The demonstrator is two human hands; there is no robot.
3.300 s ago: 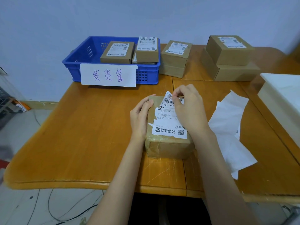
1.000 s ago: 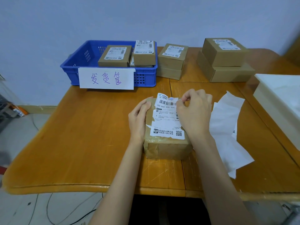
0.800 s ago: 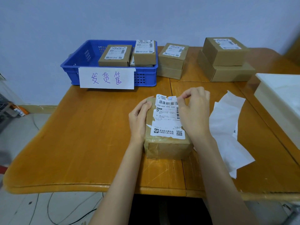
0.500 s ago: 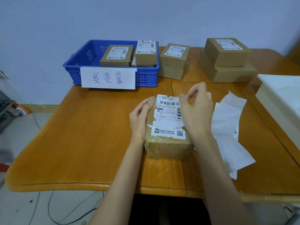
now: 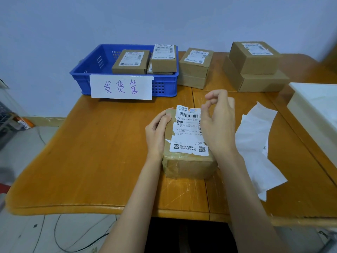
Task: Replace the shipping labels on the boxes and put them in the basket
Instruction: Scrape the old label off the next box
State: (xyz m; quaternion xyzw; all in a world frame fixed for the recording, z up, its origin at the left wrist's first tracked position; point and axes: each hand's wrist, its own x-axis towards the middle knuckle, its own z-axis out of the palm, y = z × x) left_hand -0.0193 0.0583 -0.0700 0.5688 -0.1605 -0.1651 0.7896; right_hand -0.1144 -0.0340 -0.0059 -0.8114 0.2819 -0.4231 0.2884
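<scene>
Left hand (image 5: 157, 132): fingers curled against the left side of the taped box (image 5: 188, 161), thumb on its top left edge, gripping and steadying it. Forearm runs in from the bottom edge of the view.

Right hand (image 5: 219, 125): raised over the box's right side, wrist near the right top edge. Fingers loosely curled and spread, thumb and forefinger apart, nothing between them. Fingertips sit just beside the label's upper right corner; contact cannot be told.

Box: brown cardboard wrapped in glossy, wrinkled tape, lying flat on the wooden table (image 5: 102, 152) near its front edge, roughly centre. Shipping label (image 5: 187, 130) on top: white, barcode near the far end, QR code at the near right corner. Far edge ragged and lifted off the box; a tear notch on the left side partway down. Lower portion lies flat.

To the right of the box, touching the table: white backing paper (image 5: 255, 148), crumpled, in overlapping sheets.

Far left of table: blue basket (image 5: 87, 73) with a white handwritten sign (image 5: 121, 87) on its front wall. Labelled boxes in the basket (image 5: 131, 61), two visible on top, a third partly hidden beneath.

Just right of the basket: two stacked boxes (image 5: 196, 67), top one labelled. Further right: larger two-box stack (image 5: 254, 66), top label torn. White tray (image 5: 317, 106) at the right edge.
</scene>
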